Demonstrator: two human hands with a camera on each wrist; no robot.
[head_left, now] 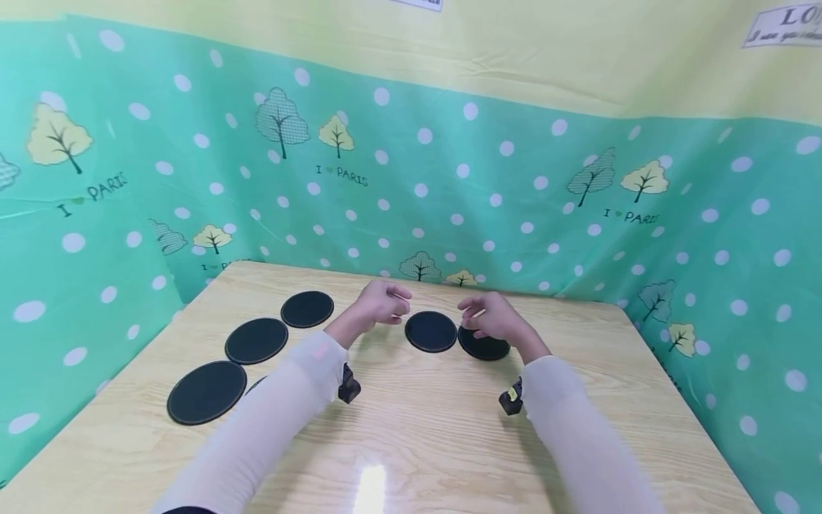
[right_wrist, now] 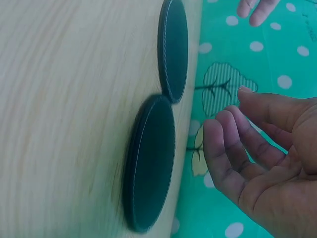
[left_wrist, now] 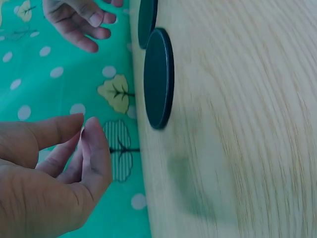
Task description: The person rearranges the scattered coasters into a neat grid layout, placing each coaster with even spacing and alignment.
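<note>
Left hand (head_left: 384, 303) hovering beside black disc (head_left: 431, 332) lying on tabletop (head_left: 437, 435), fingers curving, tips nearly meeting; right hand (head_left: 496, 316) hovering near neighboring disc (head_left: 488, 349), fingers curving, narrow gap showing.

Black round disc (head_left: 256, 385) mostly hidden by white left sleeve (head_left: 282, 410). Rightmost black disc (head_left: 486, 349) partly covered by right hand (head_left: 493, 316). White rectangular label (head_left: 786, 27) cut at right edge.
</note>
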